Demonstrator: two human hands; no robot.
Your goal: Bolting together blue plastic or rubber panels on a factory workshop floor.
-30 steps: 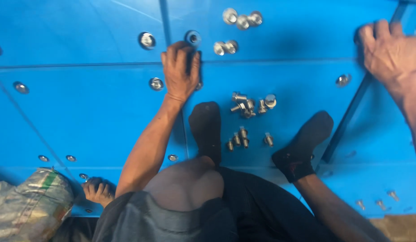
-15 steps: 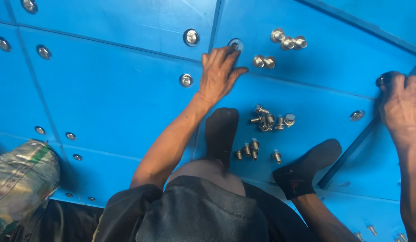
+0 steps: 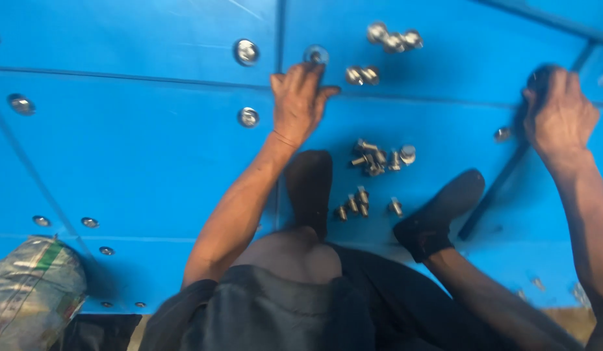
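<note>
Round silver metal washer (image 3: pixel 316 54) with fastener: seated on the blue panel floor (image 3: pixel 152 156), directly ahead of the left hand's fingertips, touching or nearly so. Left hand (image 3: pixel 299 104): palm down, fingers loosely spread, grasping nothing that shows. Right hand (image 3: pixel 559 112): far to the right, curled over the upper end of a long dark bar (image 3: pixel 493 195) that runs back toward the black-socked feet; whether it truly grips cannot be told through blur. Pair of loose silver bolts (image 3: pixel 362 75): just right of the left hand. Pile of loose silver bolts (image 3: pixel 379 158): between the hands, nearer the body. Handling judgement: the fastener is best worked with fingertips squarely over the washer, body braced on the right hand, and the loose bolts left undisturbed.
</note>
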